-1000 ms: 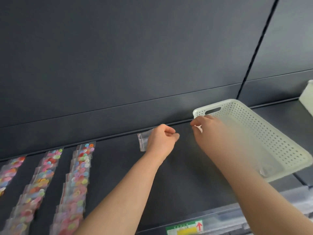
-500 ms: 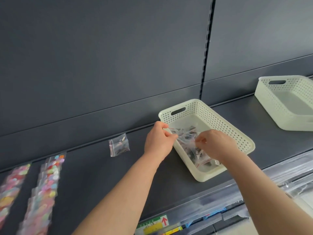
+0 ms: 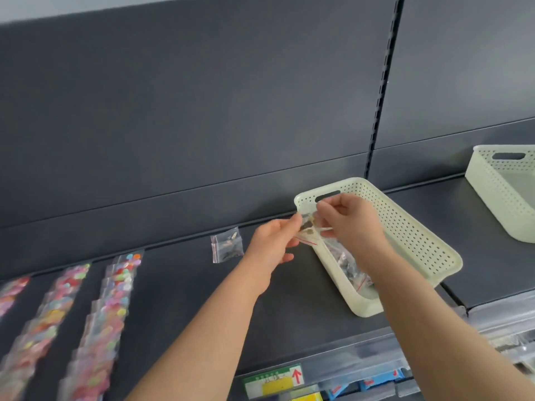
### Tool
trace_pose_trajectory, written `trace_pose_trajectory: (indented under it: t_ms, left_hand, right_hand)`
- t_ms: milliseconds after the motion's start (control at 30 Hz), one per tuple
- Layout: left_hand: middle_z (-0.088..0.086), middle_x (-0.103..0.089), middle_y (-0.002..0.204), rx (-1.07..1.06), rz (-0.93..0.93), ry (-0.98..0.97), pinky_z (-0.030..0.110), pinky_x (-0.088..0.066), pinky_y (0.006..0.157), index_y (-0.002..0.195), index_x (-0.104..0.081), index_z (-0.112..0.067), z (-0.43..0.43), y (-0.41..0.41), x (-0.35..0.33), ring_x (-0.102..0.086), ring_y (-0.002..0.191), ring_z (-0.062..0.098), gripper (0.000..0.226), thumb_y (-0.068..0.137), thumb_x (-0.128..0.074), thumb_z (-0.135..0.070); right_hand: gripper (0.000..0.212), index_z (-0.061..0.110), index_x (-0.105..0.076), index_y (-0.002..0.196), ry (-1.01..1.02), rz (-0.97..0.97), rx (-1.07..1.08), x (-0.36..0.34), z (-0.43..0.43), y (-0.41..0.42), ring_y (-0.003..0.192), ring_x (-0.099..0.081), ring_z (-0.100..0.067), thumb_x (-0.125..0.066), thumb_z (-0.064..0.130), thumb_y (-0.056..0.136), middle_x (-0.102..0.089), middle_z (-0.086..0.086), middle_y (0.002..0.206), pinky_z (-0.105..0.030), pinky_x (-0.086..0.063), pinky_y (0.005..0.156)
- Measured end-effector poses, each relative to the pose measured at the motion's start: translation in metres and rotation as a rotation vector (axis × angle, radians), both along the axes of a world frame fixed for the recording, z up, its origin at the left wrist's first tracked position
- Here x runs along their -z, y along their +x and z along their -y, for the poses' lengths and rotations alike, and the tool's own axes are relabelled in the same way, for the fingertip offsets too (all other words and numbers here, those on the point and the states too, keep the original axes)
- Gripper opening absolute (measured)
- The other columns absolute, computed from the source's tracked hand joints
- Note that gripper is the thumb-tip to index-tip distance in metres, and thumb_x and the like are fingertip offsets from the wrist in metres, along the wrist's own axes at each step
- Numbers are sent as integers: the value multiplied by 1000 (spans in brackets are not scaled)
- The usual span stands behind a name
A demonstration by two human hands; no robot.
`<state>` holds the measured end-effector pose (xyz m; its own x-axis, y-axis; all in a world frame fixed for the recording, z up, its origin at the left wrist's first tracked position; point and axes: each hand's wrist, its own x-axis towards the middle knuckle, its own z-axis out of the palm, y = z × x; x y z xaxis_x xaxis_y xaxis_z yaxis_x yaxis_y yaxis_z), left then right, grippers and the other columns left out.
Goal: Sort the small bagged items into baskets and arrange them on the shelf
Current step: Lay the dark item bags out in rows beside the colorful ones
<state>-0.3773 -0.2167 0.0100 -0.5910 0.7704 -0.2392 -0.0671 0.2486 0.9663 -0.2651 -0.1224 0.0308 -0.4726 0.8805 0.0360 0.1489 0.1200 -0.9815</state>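
Note:
A pale perforated basket [image 3: 411, 227] lies on the dark shelf [image 3: 179, 285], with several small clear bags [image 3: 347, 264] inside it. Above the basket's left rim both my hands hold one small clear bag [image 3: 307, 231] between them. My left hand [image 3: 273, 244] pinches its left side. My right hand [image 3: 351, 224] pinches its right side from above the basket. Another small clear bag [image 3: 226, 248] lies alone on the shelf, left of my left hand.
Three rows of bags with coloured discs [image 3: 110, 308] lie overlapped on the shelf's left part. A second pale basket [image 3: 503, 195] stands on the shelf at the far right. A price label [image 3: 273, 382] sits on the shelf's front edge.
Both hands have lifted one bag out of the basket to above its left rim. The view has shifted left, so the coloured rows show more.

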Motion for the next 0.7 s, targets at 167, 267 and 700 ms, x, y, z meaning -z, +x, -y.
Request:
trace_pose_trajectory:
  t_ms: [167,267,700]
  left_hand:
    - [1,-71,91,-159,117,96,25,-53,72,95,-65,-12,42,-29,4,-67,85,12,12,98,-58,-22]
    - [0,-72,90,-224,101,88,26,-57,73,95,-65,-11,64,-42,6,-70,83,12,13,98,-58,-22]
    - [-2,-67,78,-241,-72,-171,23,-54,69,88,-65,-14,107,-70,26,-63,66,7,9,95,-61,-18]
  right_hand:
    - [16,9,-59,81,-119,-5,-139,14,36,-39,72,-72,-15,-56,18,94,-72,-9,78,-28,-57,63]
    - [20,10,-56,86,-176,90,-255,28,53,-51,77,-72,-17,-51,25,97,-71,-8,85,-35,-60,72]
    - [17,19,-67,73,101,340,-356,61,61,-87,80,-69,-16,-63,28,87,-72,5,73,-35,-54,77]
